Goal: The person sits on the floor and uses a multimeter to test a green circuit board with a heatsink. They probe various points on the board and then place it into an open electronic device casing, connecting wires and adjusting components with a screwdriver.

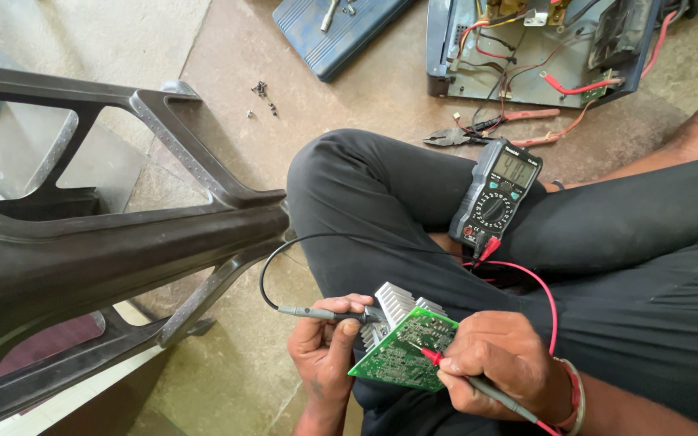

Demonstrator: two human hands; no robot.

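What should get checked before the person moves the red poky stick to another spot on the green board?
1. Green circuit board held steady by left hand: ok.
2. Red probe tip touching the board, gripped by right hand: ok.
3. Black probe pinched in left fingers; tip contact: cannot tell.
4. Black handheld multimeter resting on the thigh, screen lit: ok.
5. Both leads plugged into the meter: ok.
6. Red wire free of tangles: ok.
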